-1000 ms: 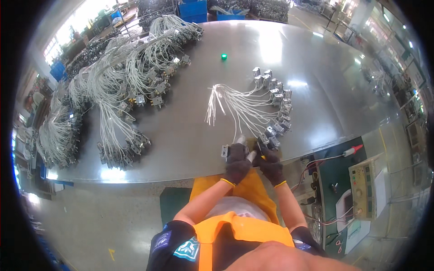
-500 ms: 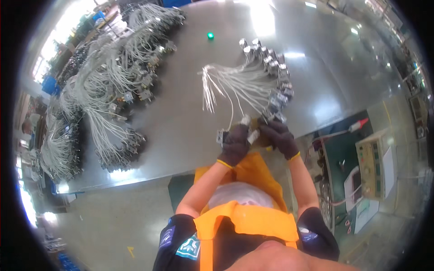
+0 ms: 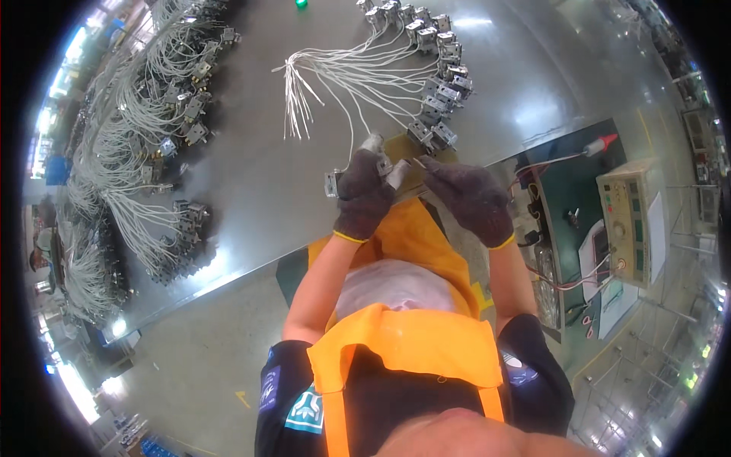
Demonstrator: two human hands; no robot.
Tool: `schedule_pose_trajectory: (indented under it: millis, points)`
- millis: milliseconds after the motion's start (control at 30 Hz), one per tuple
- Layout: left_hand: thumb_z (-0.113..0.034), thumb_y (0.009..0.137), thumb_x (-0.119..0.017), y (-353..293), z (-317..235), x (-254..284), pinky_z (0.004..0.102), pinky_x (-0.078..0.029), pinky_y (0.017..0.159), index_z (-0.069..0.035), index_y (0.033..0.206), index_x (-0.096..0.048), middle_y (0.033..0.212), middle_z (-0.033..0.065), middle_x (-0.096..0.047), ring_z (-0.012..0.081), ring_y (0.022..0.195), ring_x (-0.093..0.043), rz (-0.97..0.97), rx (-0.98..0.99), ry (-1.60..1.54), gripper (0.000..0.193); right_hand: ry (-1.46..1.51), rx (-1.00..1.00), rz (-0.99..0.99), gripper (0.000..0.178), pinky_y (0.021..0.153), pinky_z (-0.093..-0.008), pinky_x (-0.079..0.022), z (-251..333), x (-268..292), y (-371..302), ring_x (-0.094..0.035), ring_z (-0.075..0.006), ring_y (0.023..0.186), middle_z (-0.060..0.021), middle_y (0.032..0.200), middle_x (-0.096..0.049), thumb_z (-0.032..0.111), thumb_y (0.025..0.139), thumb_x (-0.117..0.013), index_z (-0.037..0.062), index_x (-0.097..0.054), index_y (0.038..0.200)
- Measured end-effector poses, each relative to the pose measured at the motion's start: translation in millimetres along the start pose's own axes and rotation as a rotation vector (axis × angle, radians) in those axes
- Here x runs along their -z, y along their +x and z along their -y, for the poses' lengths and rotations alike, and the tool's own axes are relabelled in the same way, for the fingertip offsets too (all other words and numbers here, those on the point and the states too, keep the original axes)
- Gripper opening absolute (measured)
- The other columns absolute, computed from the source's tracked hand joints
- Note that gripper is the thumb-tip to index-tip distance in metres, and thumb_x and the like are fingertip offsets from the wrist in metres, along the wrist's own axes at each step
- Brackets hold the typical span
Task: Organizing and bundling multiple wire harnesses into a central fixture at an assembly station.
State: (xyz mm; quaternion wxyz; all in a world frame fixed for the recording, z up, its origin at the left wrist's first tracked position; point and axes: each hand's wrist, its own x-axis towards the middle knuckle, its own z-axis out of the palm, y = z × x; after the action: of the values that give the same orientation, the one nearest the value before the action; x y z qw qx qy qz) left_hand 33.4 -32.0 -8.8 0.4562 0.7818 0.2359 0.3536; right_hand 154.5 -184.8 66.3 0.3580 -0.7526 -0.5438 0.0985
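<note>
My left hand (image 3: pixel 363 192), in a dark glove with white-covered fingertips, is closed around a small metal part (image 3: pixel 384 164) at the near table edge. Another boxy metal part (image 3: pixel 331 184) on a white wire sticks out at that hand's left side. My right hand (image 3: pixel 470 196), also gloved, is just to the right with its fingertips pinched together, pointing at the left hand. Something thin may be in the pinch; I cannot make it out. Beyond both hands, a bundle of white wires (image 3: pixel 354 65) fans out to several metal parts (image 3: pixel 444 95) lying in a curve.
A large heap of similar wired parts (image 3: pixel 133 145) covers the table's left side. A brownish block (image 3: pixel 403 152) lies at the table edge behind my fingers. To the right, a green-topped surface (image 3: pixel 567 194) carries a beige instrument box (image 3: pixel 626 221), a red-tipped probe (image 3: pixel 601 145) and cables.
The view has shifted, so the table things appear higher and further left. My right hand has come away from the metal parts at the fan's near end and is now beside my left hand.
</note>
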Motion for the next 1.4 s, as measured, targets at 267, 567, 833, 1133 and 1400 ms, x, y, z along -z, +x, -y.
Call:
schedule_pose_trajectory:
  millis: [267,567,833,1133,1400]
  points:
    - [-0.015,0.082,-0.075,7,14,-13,0.0361,-0.052,0.074,0.0,0.118,-0.058,0.091,0.0144,-0.065,0.0259,0.081,-0.065,0.168,-0.083,0.29,0.043,-0.132,0.008,0.087,0.034,0.076,-0.0405,-0.053,-3,-12,15,-0.067,-0.0334,0.083,-0.0169,0.091,-0.068,0.024,0.093,-0.061,0.0066,-0.064,0.122]
    - [-0.03,0.082,-0.071,17,7,-3,0.0448,-0.051,0.071,0.002,0.117,-0.059,0.086,0.0216,-0.065,0.0391,0.08,-0.064,0.146,-0.251,0.377,0.049,-0.401,-0.088,0.39,0.021,0.069,-0.0499,-0.051,17,-14,47,-0.066,-0.0399,0.078,-0.0195,0.079,-0.067,0.024,0.094,-0.054,0.0067,-0.064,0.101]
    - [-0.017,0.085,-0.061,19,12,-12,0.0494,-0.05,0.078,-0.003,0.12,-0.059,0.093,0.0244,-0.065,0.0424,0.088,-0.063,0.184,-0.235,0.352,0.037,-0.49,-0.115,0.285,0.018,0.072,-0.049,-0.055,16,-32,35,-0.069,-0.0377,0.08,-0.0221,0.082,-0.069,0.014,0.085,-0.055,0.002,-0.067,0.09]
    - [-0.021,0.081,-0.066,5,-23,11,0.0473,-0.043,0.099,0.0,0.119,-0.056,0.122,0.0247,-0.054,0.0433,0.118,-0.051,0.046,-0.361,0.5,0.045,-0.28,-0.092,0.313,0.025,0.074,-0.0499,-0.051,19,-17,31,-0.064,-0.0425,0.081,-0.0229,0.09,-0.067,0.023,0.095,-0.052,0.0037,-0.064,0.105]
    - [-0.011,0.079,-0.071,-24,21,37,0.0487,-0.046,0.099,-0.003,0.13,-0.051,0.12,0.0238,-0.057,0.0446,0.112,-0.055,-0.083,-0.132,0.342,0.056,0.418,-0.34,0.345,0.028,0.055,-0.0268,-0.049,-21,-93,-9,-0.058,-0.0075,0.065,-0.0028,0.088,-0.07,0.025,0.088,-0.07,0.0121,-0.071,0.113]
